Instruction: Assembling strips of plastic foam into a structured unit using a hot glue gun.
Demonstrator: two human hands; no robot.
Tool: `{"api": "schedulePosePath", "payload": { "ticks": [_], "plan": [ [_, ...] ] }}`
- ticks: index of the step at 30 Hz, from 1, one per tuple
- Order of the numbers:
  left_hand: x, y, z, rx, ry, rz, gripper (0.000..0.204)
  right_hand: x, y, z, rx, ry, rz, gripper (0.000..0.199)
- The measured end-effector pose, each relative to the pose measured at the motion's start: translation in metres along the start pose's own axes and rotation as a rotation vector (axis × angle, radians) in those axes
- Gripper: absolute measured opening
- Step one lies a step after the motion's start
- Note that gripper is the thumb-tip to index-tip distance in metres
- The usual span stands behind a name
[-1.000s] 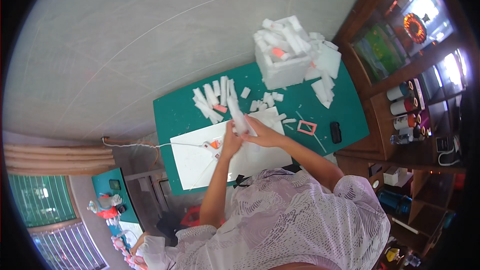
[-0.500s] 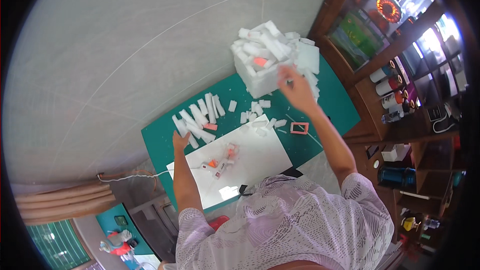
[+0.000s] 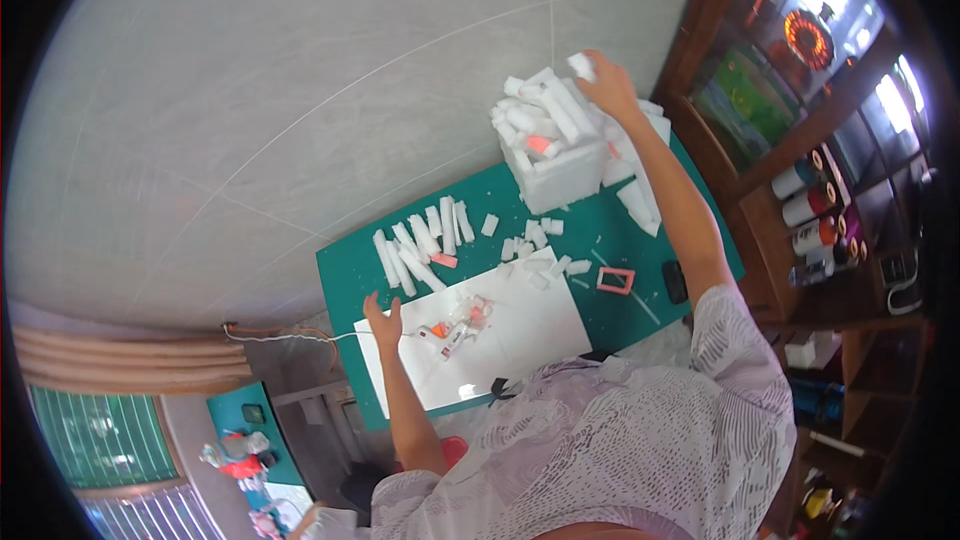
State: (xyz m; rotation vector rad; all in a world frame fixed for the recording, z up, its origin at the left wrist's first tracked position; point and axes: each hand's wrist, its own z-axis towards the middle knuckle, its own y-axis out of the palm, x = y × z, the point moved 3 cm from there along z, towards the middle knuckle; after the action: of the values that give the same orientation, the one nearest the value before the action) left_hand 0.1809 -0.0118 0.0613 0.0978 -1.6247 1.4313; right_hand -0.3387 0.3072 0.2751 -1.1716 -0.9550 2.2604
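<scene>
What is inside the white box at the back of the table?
The box holds white foam pieces, heaped above its walls, with a pink piece among them. Whatever lies deeper, under those, is covered and cannot be seen.

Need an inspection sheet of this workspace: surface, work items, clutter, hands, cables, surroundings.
Surface: green tabletop, white board lying on it.
Work items: white foam piece in the right hand; foam box heaped with offcuts; foam strips in a loose row; glue gun lying on the board.
Clutter: small foam bits, pink frame, dark case.
Hands: left hand open, nothing seen in it, by the board's left edge; right hand above the box.
Cables: white cable runs from the left toward the glue gun, passing the left hand.
Surroundings: wooden cabinet at right, curtain at left.
</scene>
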Motion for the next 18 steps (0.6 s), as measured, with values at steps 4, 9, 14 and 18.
{"api": "schedulePosePath", "payload": {
  "ticks": [4, 9, 14, 18],
  "plan": [
    [0.05, -0.027, -0.055, 0.058, 0.02, -0.016, 0.041, 0.024, -0.112, -0.026, 0.152, 0.038, 0.11, 0.055],
    [0.157, -0.067, -0.098, 0.137, -0.042, -0.102, 0.028, 0.003, -0.167, -0.102, 0.262, -0.081, 0.575, 0.046],
    [0.348, -0.032, -0.123, -0.185, 0.573, -0.229, 0.042, -0.044, -0.145, -0.235, -0.127, -0.095, 0.357, 0.043],
    [0.412, 0.033, -0.168, -0.564, 0.859, -0.172, 0.054, -0.062, -0.101, -0.313, -0.388, -0.128, 0.436, 0.043]
  ]
}}
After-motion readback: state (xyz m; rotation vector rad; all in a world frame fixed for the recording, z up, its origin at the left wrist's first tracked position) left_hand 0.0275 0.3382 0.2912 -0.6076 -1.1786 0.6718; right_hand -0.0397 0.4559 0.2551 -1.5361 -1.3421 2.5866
